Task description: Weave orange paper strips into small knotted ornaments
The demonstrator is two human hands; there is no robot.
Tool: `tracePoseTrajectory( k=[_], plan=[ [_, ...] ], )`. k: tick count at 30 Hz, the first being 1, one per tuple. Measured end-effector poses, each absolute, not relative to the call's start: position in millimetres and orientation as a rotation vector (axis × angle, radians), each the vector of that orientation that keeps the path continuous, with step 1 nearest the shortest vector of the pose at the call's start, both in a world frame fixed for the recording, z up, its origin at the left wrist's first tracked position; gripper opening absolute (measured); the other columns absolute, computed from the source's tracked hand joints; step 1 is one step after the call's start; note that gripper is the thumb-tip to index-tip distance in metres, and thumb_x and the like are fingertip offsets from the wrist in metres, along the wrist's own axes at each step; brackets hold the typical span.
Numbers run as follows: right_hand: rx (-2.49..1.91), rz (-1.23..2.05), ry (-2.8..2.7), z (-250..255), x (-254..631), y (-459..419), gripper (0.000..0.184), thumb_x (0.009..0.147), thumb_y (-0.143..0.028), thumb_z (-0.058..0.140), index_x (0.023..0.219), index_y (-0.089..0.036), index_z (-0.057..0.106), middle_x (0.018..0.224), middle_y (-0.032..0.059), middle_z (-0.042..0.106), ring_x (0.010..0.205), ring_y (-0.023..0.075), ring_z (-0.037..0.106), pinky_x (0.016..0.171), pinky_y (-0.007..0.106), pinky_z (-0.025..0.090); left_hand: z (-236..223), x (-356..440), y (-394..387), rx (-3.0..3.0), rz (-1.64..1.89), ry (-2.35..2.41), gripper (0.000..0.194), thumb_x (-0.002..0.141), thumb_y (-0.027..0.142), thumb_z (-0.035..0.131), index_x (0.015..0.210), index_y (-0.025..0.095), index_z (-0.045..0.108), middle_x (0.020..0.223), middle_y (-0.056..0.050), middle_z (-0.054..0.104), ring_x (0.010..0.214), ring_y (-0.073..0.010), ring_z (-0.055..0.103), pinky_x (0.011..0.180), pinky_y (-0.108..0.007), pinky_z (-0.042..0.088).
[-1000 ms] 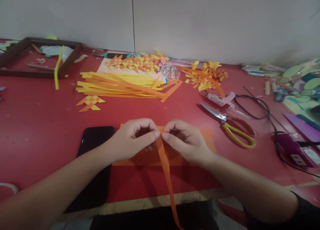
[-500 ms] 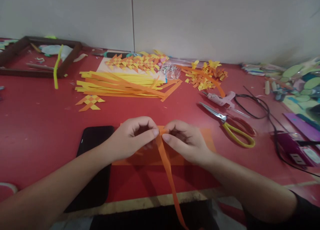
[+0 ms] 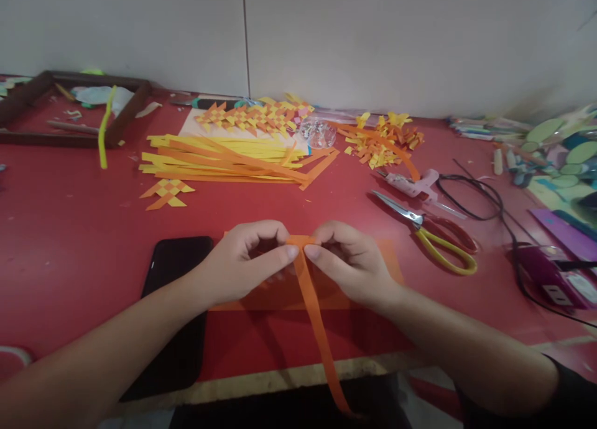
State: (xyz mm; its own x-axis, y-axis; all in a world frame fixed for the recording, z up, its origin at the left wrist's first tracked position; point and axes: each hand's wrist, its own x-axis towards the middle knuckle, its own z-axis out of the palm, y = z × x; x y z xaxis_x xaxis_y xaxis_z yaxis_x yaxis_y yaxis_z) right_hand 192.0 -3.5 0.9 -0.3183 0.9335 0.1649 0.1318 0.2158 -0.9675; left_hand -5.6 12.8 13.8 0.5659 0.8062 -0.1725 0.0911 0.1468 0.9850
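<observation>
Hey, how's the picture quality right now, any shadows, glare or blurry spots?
In the head view, lighting is dim and flat; in the head view, the orange sheet is shadowed beneath the left hand and right hand; in the head view, a faint sheen lies on the red table; in the head view, pale-green pieces near the right edge look smeared.

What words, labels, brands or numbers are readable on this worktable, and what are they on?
None can be read.
Purple device: pale patches, too small and blurred to show any lettering.
Black phone: a tiny pale mark, not legible.
Orange strip: no writing visible.
</observation>
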Motion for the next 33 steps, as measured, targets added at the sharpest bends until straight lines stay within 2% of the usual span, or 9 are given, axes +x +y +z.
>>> tracePoseTrajectory(
  k=[7,11,15,18,24,33],
  plan=[
    [-0.986,1.216,-1.593,-0.1,191.2,-2.7,0.021,0.09,-0.03,0.063,0.074,-0.019,0.054,0.061,-0.0046,0.048,0.051,0.0074,0.04,0.046,0.021,0.032,15.2,-6.1,13.1,1.393,0.615,0.841,0.025,0.09,0.034,0.059,0.072,0.016,0.059,0.065,0.001,0.06,0.059,-0.0103,0.055,0.057,-0.021,0.046],
    [-0.947,1.388,-1.48,3.4,190.5,-3.1,0.022,0.088,-0.033,0.064,0.074,-0.019,0.054,0.062,-0.0039,0.049,0.053,0.008,0.044,0.048,0.021,0.036,16.3,-6.2,11.8,1.475,0.597,0.831,0.026,0.089,0.033,0.059,0.071,0.016,0.058,0.064,0.003,0.056,0.059,-0.0099,0.053,0.056,-0.021,0.044],
    [-0.903,1.538,-1.445,4.8,190.4,-3.8,0.025,0.085,-0.036,0.068,0.075,-0.02,0.053,0.057,-0.006,0.045,0.048,0.0073,0.038,0.045,0.021,0.032,14.9,-7.4,11.2,1.401,0.564,0.826,0.028,0.09,0.039,0.059,0.073,0.016,0.057,0.063,0.003,0.053,0.057,-0.0107,0.053,0.053,-0.021,0.048],
    [-0.909,1.509,-1.454,2.5,190.3,-4.5,0.026,0.084,-0.038,0.069,0.075,-0.02,0.053,0.057,-0.0065,0.042,0.048,0.0074,0.037,0.044,0.021,0.031,13.6,-7.9,11.3,1.384,0.558,0.824,0.03,0.089,0.041,0.06,0.071,0.017,0.056,0.063,0.003,0.052,0.058,-0.0108,0.053,0.054,-0.022,0.048],
    [-0.9,1.425,-1.488,0.9,189.7,-4.8,0.023,0.085,-0.036,0.067,0.075,-0.022,0.053,0.057,-0.0063,0.042,0.046,0.008,0.038,0.043,0.022,0.032,15.5,-5.5,11.6,1.349,0.616,0.83,0.027,0.088,0.034,0.061,0.068,0.017,0.054,0.061,0.004,0.053,0.058,-0.0098,0.053,0.056,-0.021,0.046],
    [-0.907,1.26,-1.515,-0.1,189.9,-4.1,0.022,0.084,-0.034,0.069,0.074,-0.021,0.055,0.06,-0.0044,0.048,0.05,0.0082,0.043,0.045,0.021,0.037,15.9,-5.6,13.0,1.276,0.642,0.787,0.026,0.088,0.032,0.062,0.069,0.016,0.057,0.057,0.004,0.055,0.053,-0.0091,0.056,0.055,-0.02,0.051]
  ],
)
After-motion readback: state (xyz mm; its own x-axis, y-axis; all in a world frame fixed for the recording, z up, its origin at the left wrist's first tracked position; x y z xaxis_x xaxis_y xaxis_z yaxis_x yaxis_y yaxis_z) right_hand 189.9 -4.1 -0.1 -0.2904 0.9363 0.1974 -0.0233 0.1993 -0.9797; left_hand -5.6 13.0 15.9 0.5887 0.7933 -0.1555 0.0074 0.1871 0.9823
